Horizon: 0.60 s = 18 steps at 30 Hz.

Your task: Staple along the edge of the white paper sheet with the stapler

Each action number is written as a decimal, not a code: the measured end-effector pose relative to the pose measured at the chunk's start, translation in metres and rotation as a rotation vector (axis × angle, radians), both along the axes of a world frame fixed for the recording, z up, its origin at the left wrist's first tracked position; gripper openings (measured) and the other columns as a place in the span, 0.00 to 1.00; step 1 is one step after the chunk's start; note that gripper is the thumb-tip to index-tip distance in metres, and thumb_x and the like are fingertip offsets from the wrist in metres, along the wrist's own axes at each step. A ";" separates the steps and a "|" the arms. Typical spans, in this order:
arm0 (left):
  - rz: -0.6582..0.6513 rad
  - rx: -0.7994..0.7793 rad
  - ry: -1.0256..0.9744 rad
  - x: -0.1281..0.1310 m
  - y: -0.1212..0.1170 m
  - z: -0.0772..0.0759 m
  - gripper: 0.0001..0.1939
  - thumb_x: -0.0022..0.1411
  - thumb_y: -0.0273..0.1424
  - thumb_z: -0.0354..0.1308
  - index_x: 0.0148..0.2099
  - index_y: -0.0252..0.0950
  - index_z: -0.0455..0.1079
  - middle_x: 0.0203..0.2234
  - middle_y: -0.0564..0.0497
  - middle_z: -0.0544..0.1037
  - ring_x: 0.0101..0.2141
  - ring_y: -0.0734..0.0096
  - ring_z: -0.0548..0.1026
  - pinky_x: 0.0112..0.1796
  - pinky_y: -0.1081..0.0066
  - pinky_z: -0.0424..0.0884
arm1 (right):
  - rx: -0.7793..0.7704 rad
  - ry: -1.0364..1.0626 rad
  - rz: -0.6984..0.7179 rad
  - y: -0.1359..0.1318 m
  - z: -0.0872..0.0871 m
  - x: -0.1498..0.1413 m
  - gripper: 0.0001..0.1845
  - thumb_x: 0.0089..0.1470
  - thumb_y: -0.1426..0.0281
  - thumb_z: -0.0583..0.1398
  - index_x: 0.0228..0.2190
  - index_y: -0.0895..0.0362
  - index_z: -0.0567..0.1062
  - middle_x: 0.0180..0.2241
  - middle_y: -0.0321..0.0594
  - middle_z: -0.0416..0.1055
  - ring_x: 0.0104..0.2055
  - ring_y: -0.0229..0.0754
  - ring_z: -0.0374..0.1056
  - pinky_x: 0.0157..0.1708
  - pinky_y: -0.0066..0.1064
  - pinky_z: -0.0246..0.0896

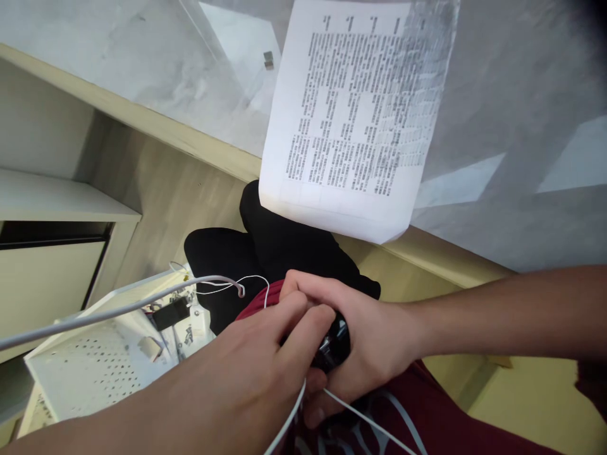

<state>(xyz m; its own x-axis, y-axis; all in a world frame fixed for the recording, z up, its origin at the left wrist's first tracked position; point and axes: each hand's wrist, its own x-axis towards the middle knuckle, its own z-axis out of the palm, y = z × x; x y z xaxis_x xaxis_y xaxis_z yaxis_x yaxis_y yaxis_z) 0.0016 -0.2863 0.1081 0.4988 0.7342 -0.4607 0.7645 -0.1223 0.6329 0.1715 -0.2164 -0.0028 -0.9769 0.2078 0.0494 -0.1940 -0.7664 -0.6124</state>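
Observation:
In the head view my two hands meet low in the middle, over the dark red clothing on my lap. My right hand (374, 338) is closed around a glossy black rounded object (334, 343); most of it is covered, so its kind is unclear. Bent fingers of my left hand (279, 351) press together against the same object from the other side. A thin white cord (360, 414) runs below the hands, with another stretch rising above them on the left. What my left fingertips pinch is hidden.
A printed sheet (351, 120) overhangs the edge of the grey marbled table (497, 114). At left stands a white perforated basket (90, 366) holding a dark box and small items. A thick pale cable (123, 308) crosses above it. A white cabinet (52, 196) stands farther left.

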 end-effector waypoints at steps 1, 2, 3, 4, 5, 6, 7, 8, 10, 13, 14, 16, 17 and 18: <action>-0.029 0.018 0.024 0.001 0.002 0.003 0.18 0.62 0.24 0.51 0.53 0.35 0.70 0.47 0.43 0.79 0.41 0.60 0.80 0.35 0.67 0.78 | 0.024 0.000 -0.003 0.001 0.000 0.000 0.38 0.31 0.75 0.82 0.39 0.55 0.67 0.35 0.28 0.74 0.36 0.34 0.72 0.38 0.26 0.70; -0.044 0.028 0.040 0.001 0.003 0.005 0.17 0.64 0.23 0.50 0.53 0.35 0.69 0.47 0.43 0.79 0.41 0.61 0.81 0.36 0.67 0.78 | 0.046 0.002 -0.004 0.001 0.000 -0.001 0.39 0.31 0.74 0.83 0.40 0.55 0.67 0.36 0.29 0.74 0.37 0.35 0.72 0.38 0.27 0.70; -0.042 0.033 0.046 0.002 0.003 0.007 0.17 0.65 0.23 0.49 0.54 0.35 0.68 0.47 0.43 0.79 0.39 0.63 0.80 0.36 0.68 0.78 | 0.061 0.008 -0.002 0.001 0.001 -0.001 0.39 0.31 0.73 0.83 0.40 0.55 0.67 0.37 0.30 0.73 0.37 0.35 0.71 0.38 0.27 0.70; -0.030 0.040 0.040 0.002 0.002 0.008 0.17 0.66 0.23 0.49 0.55 0.36 0.67 0.47 0.44 0.79 0.37 0.65 0.80 0.35 0.69 0.78 | 0.063 0.019 0.003 0.000 0.001 -0.001 0.39 0.32 0.71 0.83 0.40 0.54 0.67 0.37 0.30 0.73 0.37 0.35 0.71 0.38 0.27 0.70; -0.012 0.050 0.029 0.001 0.001 0.009 0.16 0.66 0.23 0.49 0.55 0.37 0.67 0.46 0.45 0.79 0.35 0.66 0.80 0.33 0.70 0.78 | 0.054 0.031 0.004 -0.001 0.002 -0.001 0.39 0.33 0.69 0.82 0.40 0.54 0.66 0.37 0.30 0.73 0.36 0.35 0.71 0.37 0.26 0.70; 0.008 0.060 0.013 0.001 0.000 0.009 0.15 0.67 0.23 0.50 0.54 0.38 0.66 0.45 0.46 0.78 0.34 0.67 0.79 0.32 0.70 0.77 | 0.040 0.042 0.003 -0.003 0.003 0.000 0.39 0.34 0.68 0.82 0.41 0.54 0.65 0.36 0.29 0.72 0.35 0.34 0.70 0.35 0.26 0.69; 0.021 0.067 -0.005 0.001 -0.002 0.009 0.15 0.67 0.23 0.50 0.54 0.38 0.66 0.44 0.47 0.78 0.33 0.67 0.79 0.31 0.70 0.77 | 0.027 0.050 0.000 -0.005 0.005 0.000 0.39 0.36 0.67 0.82 0.41 0.53 0.64 0.35 0.28 0.71 0.33 0.33 0.69 0.33 0.25 0.69; 0.032 0.073 -0.023 0.000 -0.004 0.009 0.14 0.67 0.24 0.50 0.54 0.39 0.65 0.44 0.48 0.78 0.34 0.67 0.79 0.30 0.70 0.77 | 0.015 0.052 -0.003 -0.006 0.006 0.001 0.39 0.37 0.67 0.81 0.41 0.53 0.64 0.34 0.28 0.71 0.32 0.32 0.68 0.31 0.24 0.67; 0.038 0.071 -0.050 -0.001 -0.006 0.010 0.15 0.67 0.23 0.50 0.54 0.39 0.65 0.43 0.49 0.78 0.36 0.66 0.80 0.31 0.70 0.77 | 0.003 0.033 -0.015 -0.009 0.010 0.002 0.38 0.39 0.66 0.81 0.42 0.53 0.63 0.33 0.27 0.71 0.30 0.32 0.67 0.30 0.23 0.66; 0.040 0.019 -0.081 -0.002 -0.004 0.013 0.16 0.65 0.22 0.49 0.54 0.40 0.65 0.42 0.50 0.78 0.34 0.67 0.80 0.29 0.71 0.76 | -0.001 -0.001 -0.015 -0.010 0.014 0.003 0.38 0.39 0.67 0.81 0.41 0.53 0.62 0.32 0.27 0.71 0.30 0.32 0.68 0.30 0.25 0.66; 0.053 -0.010 -0.088 -0.002 -0.002 0.014 0.15 0.66 0.23 0.49 0.52 0.40 0.66 0.41 0.51 0.78 0.32 0.68 0.79 0.28 0.71 0.75 | -0.010 -0.003 -0.008 -0.010 0.015 0.003 0.38 0.39 0.67 0.81 0.41 0.52 0.62 0.33 0.28 0.72 0.31 0.32 0.68 0.30 0.25 0.66; 0.086 -0.048 -0.099 -0.002 0.000 0.014 0.12 0.66 0.24 0.48 0.48 0.41 0.67 0.39 0.51 0.77 0.30 0.69 0.77 0.26 0.71 0.73 | -0.040 0.011 0.009 -0.010 0.015 0.002 0.38 0.39 0.68 0.80 0.41 0.52 0.62 0.33 0.28 0.72 0.30 0.33 0.68 0.29 0.24 0.66; 0.091 -0.055 -0.119 -0.002 0.000 0.014 0.11 0.66 0.24 0.48 0.46 0.41 0.67 0.38 0.51 0.77 0.29 0.69 0.76 0.25 0.71 0.72 | -0.053 0.022 0.013 -0.010 0.015 0.001 0.38 0.39 0.68 0.80 0.41 0.52 0.62 0.33 0.28 0.72 0.30 0.32 0.68 0.29 0.24 0.66; 0.095 -0.065 -0.122 -0.002 0.000 0.013 0.11 0.66 0.24 0.47 0.45 0.41 0.68 0.38 0.51 0.77 0.30 0.68 0.76 0.26 0.71 0.72 | -0.057 0.031 0.011 -0.010 0.015 0.001 0.37 0.39 0.68 0.80 0.41 0.52 0.62 0.33 0.28 0.72 0.30 0.32 0.67 0.29 0.24 0.66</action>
<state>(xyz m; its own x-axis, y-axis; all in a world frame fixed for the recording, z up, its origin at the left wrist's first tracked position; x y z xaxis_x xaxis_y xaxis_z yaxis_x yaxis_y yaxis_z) 0.0000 -0.2860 0.1215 0.4839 0.7513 -0.4488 0.6879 -0.0095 0.7258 0.1725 -0.2261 0.0117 -0.9774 0.2001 0.0684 -0.2036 -0.8024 -0.5610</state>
